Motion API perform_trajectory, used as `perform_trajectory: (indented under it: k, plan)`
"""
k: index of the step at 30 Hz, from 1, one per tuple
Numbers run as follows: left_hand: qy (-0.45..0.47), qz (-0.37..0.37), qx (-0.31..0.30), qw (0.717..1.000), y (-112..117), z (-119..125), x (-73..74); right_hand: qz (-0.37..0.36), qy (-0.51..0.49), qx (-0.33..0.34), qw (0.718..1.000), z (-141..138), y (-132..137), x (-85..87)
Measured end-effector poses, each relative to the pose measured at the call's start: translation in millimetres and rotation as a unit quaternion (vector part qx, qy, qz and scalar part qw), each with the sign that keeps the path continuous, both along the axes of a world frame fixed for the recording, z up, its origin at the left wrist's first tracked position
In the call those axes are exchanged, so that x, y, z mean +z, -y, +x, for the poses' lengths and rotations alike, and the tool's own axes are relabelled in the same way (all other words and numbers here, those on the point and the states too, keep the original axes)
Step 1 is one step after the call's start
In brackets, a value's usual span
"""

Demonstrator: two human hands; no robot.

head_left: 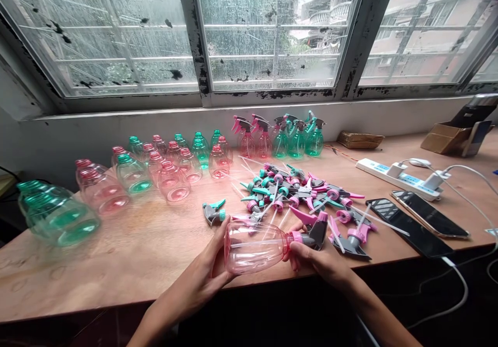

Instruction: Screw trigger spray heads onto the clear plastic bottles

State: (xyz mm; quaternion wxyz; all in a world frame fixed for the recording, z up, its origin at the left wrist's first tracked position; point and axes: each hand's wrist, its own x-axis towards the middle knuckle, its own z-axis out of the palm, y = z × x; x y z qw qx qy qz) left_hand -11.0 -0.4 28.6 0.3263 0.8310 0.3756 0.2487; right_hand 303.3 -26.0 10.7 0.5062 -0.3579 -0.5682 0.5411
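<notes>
My left hand [212, 270] wraps round the base of a clear pink spray bottle [254, 247] held sideways over the table's front edge. My right hand [311, 259] is closed on the pink collar of the grey and pink trigger sprayer [313, 232] sitting at the bottle's neck. Just beyond lies a pile of loose pink and teal trigger sprayers [299, 191] with white dip tubes. One teal sprayer [213, 212] lies apart to the left of the pile.
Several capless pink and green bottles [163, 168] stand at the back left of the wooden table [128, 253]. Finished bottles with sprayers [280, 137] line the wall. A power strip [400, 178], two phones [420, 220] and a cardboard box [447, 137] sit right.
</notes>
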Motion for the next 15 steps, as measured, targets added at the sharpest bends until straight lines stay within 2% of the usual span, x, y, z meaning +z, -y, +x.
perform_trajectory:
  k: [5,15]
  plan:
    - [-0.013,-0.010,0.002,1.000,0,-1,-0.9,-0.008,-0.018,-0.004,1.000,-2,1,2.0]
    - [0.007,-0.028,-0.024,0.999,-1,6,11.6,-0.020,-0.040,0.001,0.999,-3,2,4.2]
